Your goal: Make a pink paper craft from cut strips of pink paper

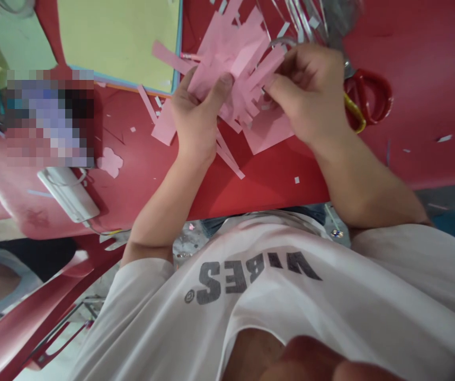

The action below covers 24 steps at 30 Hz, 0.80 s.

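Both my hands hold a bunch of pink paper strips (233,58) just above the red table (410,79). My left hand (197,114) pinches the bunch from the left, thumb on top. From the right, my right hand (309,92) grips the strips with curled fingers. Loose pink strips (227,156) and a larger pink sheet (269,132) lie under my hands on the table.
Red-and-yellow-handled scissors (364,100) lie right of my right hand. A stack of yellow-green paper sheets (119,39) sits at the far left. A pink cut-out shape (110,161), a white power bank (68,193) and small scraps lie at the left. A red chair (32,312) stands below.
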### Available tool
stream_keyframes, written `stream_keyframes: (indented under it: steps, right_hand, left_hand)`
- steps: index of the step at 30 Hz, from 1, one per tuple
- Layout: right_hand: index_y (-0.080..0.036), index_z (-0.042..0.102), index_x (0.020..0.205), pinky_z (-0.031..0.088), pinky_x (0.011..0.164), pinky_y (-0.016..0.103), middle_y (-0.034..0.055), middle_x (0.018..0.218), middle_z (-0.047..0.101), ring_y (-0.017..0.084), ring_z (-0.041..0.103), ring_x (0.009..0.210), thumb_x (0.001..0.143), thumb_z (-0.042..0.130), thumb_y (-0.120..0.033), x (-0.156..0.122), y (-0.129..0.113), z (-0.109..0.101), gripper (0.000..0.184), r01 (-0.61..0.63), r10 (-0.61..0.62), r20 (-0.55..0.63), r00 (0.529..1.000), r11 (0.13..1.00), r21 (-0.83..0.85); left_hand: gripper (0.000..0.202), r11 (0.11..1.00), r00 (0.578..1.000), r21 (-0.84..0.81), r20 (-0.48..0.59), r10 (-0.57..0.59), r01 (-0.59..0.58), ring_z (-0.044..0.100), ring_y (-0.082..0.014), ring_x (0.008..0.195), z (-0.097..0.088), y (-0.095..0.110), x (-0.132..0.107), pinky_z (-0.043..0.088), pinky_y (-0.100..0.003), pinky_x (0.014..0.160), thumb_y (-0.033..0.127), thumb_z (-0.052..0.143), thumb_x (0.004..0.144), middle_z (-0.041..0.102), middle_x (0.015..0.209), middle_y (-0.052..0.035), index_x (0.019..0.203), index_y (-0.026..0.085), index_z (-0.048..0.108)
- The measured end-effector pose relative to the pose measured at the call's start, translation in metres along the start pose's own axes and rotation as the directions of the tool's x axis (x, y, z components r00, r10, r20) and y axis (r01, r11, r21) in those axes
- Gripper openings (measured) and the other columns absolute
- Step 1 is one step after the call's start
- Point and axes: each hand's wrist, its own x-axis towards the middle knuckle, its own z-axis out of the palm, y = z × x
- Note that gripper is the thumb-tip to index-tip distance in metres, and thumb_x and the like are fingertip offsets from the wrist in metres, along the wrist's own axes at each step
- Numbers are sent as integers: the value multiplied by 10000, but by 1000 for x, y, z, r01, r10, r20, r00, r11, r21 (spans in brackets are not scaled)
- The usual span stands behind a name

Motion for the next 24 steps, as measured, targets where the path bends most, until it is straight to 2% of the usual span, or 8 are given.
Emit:
stream_keyframes:
  steps: [2, 4, 6, 9, 12, 15, 19, 24]
  right_hand:
    - [-294, 586, 865, 327, 504, 354, -6, 744, 545, 165, 468, 611, 757, 663, -501, 1, -13, 0, 246, 101, -98, -83, 992, 995, 26]
    - [-268, 588, 1009, 402, 608, 364, 31, 913, 553, 172, 495, 721, 763, 657, -531, 1, -28, -2, 366, 220, -219, -156, 963, 975, -15]
    - [-251, 615, 1096, 466, 757, 400, 75, 1055, 560, 215, 535, 886, 796, 620, -564, 0, -41, -5, 434, 288, -300, -119, 947, 952, -107]
    - [-271, 641, 1098, 470, 882, 435, 87, 1080, 593, 258, 548, 1029, 858, 598, -520, -4, -51, -9, 348, 278, -290, -29, 957, 938, -205]
    - [-283, 654, 1023, 473, 893, 438, 56, 995, 617, 246, 574, 1002, 879, 605, -521, -5, -49, -11, 282, 340, -351, -20, 936, 917, -209]
    - [-286, 653, 1015, 480, 930, 442, 36, 1007, 619, 239, 589, 1033, 880, 617, -545, -5, -46, -11, 294, 360, -363, 25, 931, 907, -217]
    - [-273, 657, 933, 488, 968, 448, 45, 1040, 628, 229, 609, 1031, 922, 585, -476, -7, -47, -10, 216, 326, -329, 19, 944, 925, -195]
    - [-270, 654, 874, 491, 937, 440, 52, 1025, 630, 229, 612, 1003, 923, 585, -388, -9, -46, -6, 145, 248, -252, -25, 967, 962, -116]
  left_hand:
    - [454, 1000, 1000, 12, -10, -18, 18, 564, -167, 891, -1, 0, 0, 498, -441, 734, 690, 740, 748, 683, 986, 66, 1073, 404, 606]
    - [386, 999, 999, 39, -29, -18, 19, 525, -146, 822, -1, 2, -1, 465, -412, 695, 658, 751, 761, 677, 925, 65, 1003, 378, 640]
    - [332, 997, 1000, 77, -22, 9, -8, 483, -136, 761, 1, 5, -2, 431, -389, 663, 636, 755, 772, 658, 835, 55, 942, 366, 661]
    - [261, 989, 998, 136, 30, 48, -51, 464, -136, 729, 5, 10, -6, 401, -381, 649, 599, 720, 825, 627, 786, 36, 929, 367, 661]
    - [253, 980, 997, 184, 52, 64, -72, 456, -132, 683, 9, 17, -11, 359, -362, 610, 577, 674, 868, 589, 729, 17, 856, 326, 644]
    - [329, 965, 995, 249, 61, 74, -87, 423, -131, 625, 10, 23, -15, 308, -347, 580, 583, 628, 895, 536, 657, 2, 755, 286, 605]
    - [398, 944, 990, 302, 56, 126, -137, 390, -115, 588, 10, 25, -16, 296, -341, 549, 630, 634, 858, 483, 618, 5, 703, 268, 579]
    - [312, 960, 988, 247, 104, 112, -135, 509, -158, 662, 10, 25, -15, 398, -378, 589, 650, 677, 824, 669, 766, 17, 923, 354, 696]
